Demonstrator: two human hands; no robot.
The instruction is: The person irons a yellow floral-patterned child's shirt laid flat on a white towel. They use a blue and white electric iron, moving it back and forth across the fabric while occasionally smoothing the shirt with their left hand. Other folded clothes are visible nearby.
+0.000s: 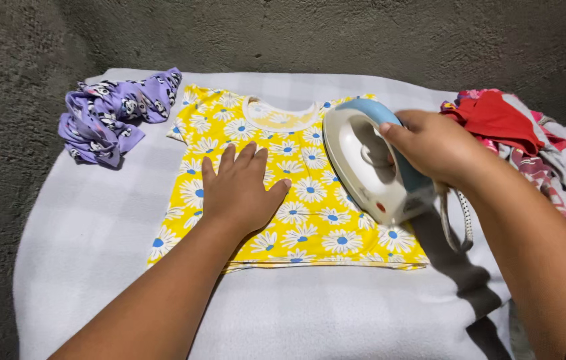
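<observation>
Gripping iron (373,163) right-handed (433,143), pinning daisy-print shirt (296,200) with flat open left hand (239,193); risking burnt fingers, scorching if lingering.

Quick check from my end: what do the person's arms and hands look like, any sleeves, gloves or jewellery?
Both hands are bare: no gloves, rings, watch or bracelets show on the left hand or the right hand. Both forearms are uncovered up to the picture's edge. Only a small dark patch, perhaps a sleeve edge, shows at the bottom right corner by the right arm.
</observation>
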